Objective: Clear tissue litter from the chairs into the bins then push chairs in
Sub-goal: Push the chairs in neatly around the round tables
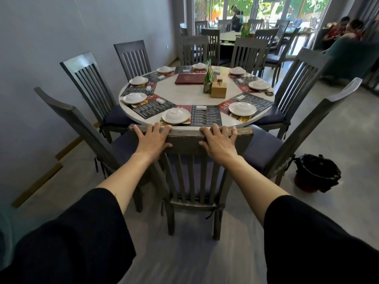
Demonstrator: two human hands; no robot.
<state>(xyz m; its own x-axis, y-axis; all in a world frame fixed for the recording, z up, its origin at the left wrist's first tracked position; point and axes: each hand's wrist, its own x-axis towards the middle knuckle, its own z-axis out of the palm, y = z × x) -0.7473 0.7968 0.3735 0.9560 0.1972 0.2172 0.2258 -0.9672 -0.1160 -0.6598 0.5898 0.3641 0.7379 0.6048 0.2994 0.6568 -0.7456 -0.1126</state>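
A grey wooden slat-back chair [189, 177] with a dark blue cushion stands right in front of me, its top rail close against the round white table [184, 93]. My left hand [152, 140] grips the left part of the top rail. My right hand [218, 142] grips the right part. Both have fingers curled over the rail's far edge. A small bin [316, 174] lined with a black bag stands on the floor at the right. No tissue shows on the visible chair seats.
Chairs [88, 128] [303, 128] flank mine on both sides, angled toward the table, with more around it. The table holds placemats, plates with upturned bowls, a red menu [189, 78] and a wooden box [219, 89]. People sit at the far right. A wall runs along the left.
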